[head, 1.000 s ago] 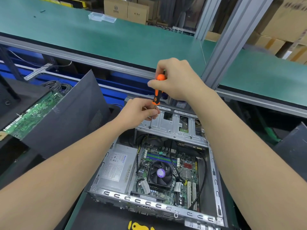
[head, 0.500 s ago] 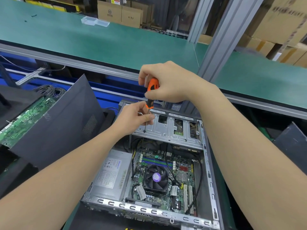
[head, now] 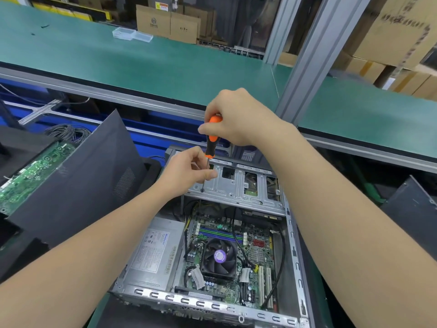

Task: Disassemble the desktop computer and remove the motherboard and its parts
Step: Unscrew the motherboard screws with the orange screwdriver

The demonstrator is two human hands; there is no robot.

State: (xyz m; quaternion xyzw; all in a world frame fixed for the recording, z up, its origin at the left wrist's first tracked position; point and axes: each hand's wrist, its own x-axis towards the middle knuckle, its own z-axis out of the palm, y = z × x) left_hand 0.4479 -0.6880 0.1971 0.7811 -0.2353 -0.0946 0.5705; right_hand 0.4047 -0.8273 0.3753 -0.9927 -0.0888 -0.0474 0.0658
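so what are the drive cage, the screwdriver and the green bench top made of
The drive cage: bare sheet metal, probably steel; dull silver sheen, stamped ribs. The screwdriver: matte orange-and-black handle, plastic or rubber; thin metal shaft. The bench top: matte green mat, likely rubber or vinyl.

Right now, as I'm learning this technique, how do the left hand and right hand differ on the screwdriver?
The right hand wraps the orange handle of the screwdriver; the left hand pinches its thin metal shaft. The right hand sits high, the left hand low near the drive cage. Both hold the same upright screwdriver.
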